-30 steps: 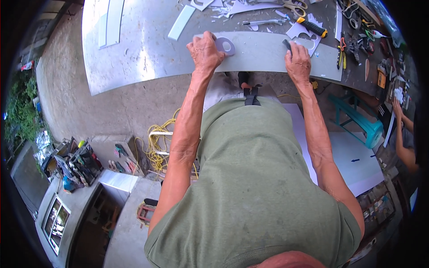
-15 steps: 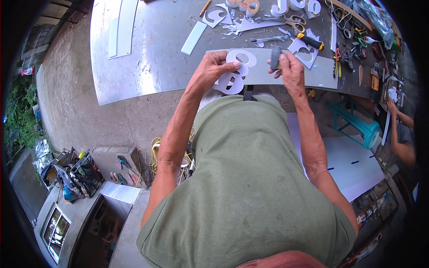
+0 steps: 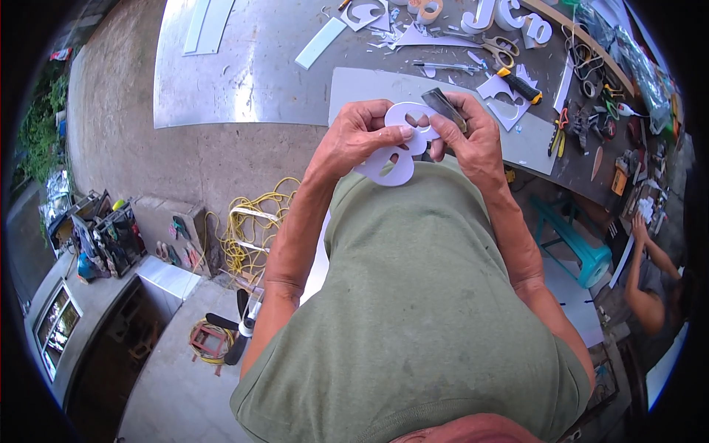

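Observation:
A white, flat cutout shaped like a figure eight [image 3: 397, 174] hangs over the front edge of the worktable, in front of my waist. My left hand [image 3: 356, 139] is closed on its left side, thumb on top. At its upper right, my right hand [image 3: 478, 139] touches the rim with thumb and fingertips. Gripped in that same hand is a dark grey, flat, block-like piece [image 3: 442, 108], tilted beside the cutout's upper loop. Its exact kind is unclear. The fingers under the cutout are partly hidden.
On the metal-topped table [image 3: 244, 88] lie scissors [image 3: 502, 52], a yellow-black cutter [image 3: 519, 85], a pen [image 3: 452, 67], white scraps and cut letters [image 3: 509, 16]. Pliers [image 3: 558, 133] rest at right. A teal stool [image 3: 572, 244] stands below; another person [image 3: 650, 273] works at far right.
My right hand has come left with the dark grey piece and now meets the cutout's upper loop. The cutout sits slightly lower and tilted. The whole view has shifted.

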### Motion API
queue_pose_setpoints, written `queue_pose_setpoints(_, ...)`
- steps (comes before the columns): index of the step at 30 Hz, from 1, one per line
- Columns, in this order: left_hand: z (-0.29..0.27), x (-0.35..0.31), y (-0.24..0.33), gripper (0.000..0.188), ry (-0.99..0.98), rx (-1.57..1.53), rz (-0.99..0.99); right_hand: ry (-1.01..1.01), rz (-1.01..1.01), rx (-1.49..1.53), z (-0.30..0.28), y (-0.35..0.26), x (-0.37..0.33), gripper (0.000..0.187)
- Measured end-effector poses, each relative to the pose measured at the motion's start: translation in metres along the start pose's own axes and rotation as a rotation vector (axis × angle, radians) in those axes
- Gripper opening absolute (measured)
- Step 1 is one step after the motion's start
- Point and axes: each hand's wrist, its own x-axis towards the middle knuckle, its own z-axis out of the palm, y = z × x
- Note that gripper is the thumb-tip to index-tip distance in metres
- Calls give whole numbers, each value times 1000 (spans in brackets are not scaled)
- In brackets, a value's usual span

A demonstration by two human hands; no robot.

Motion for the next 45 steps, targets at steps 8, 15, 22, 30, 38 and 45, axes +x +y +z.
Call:
queue_pose_setpoints(8, 17, 9, -11, 34, 189, 20, -15, -20, 25, -91, -1, -1, 3, 34)
queue_pose_setpoints(15, 15, 6, -7, 33, 337, 176, -16, -54, 8, -166, -14, 6, 8, 37)
queue_pose_setpoints(22, 14, -2, -11, 34, 311, 91, -10, -199, -177, -406, -4, -6, 6, 40)
queue_pose_setpoints(30, -1, -10, -8, 33, -45, -26, -110, -411, -43, -297, -15, -5, 3, 39)
queue_pose_setpoints(38, 3, -5, -21, 45, -8, 367, -15, -402, 139, -178, -18, 1, -2, 41)
queue_pose_setpoints(45, 12, 5, -16, 34, 384, 722, 258, -290, 102, -102, -19, 8, 20, 41)
